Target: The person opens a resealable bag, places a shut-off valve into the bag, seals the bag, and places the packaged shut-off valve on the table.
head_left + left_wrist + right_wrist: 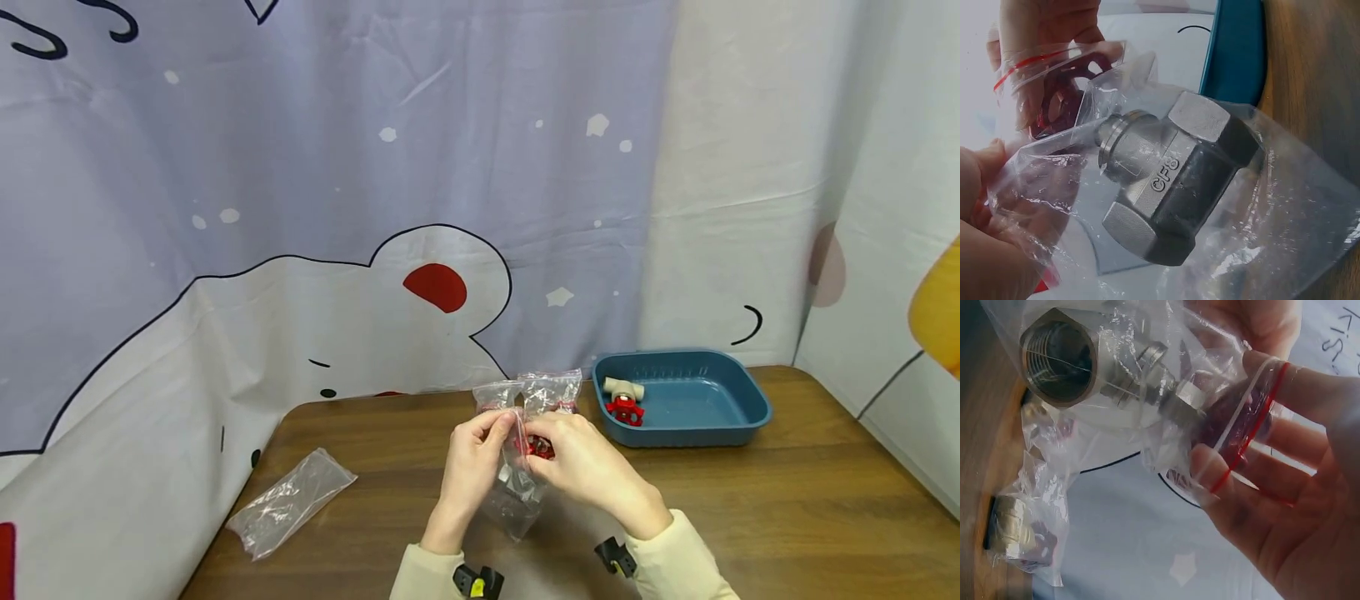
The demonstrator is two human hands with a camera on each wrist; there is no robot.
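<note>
Both hands hold a clear zip bag (1285, 206) with a red strip along its mouth, above the table. Inside is a silver metal valve (1172, 181) marked CF8, with hexagonal threaded ends. Its red handwheel (1060, 103) lies near the bag's mouth. The right hand (581, 458) grips the bag around the handwheel, thumb on one side and fingers on the other. My left hand (476, 454) pinches the bag's edge between thumb and fingers. In the right wrist view, the valve's open threaded end (1060, 359) faces the camera.
Behind the hands, two more zip bags (551, 387) stand on the wooden table (825, 483); one holds a brass-coloured fitting (1013, 528). At back right, a blue bin (690, 437) contains a pale valve with a red handle (624, 408). A flat clear bag (292, 504) lies left.
</note>
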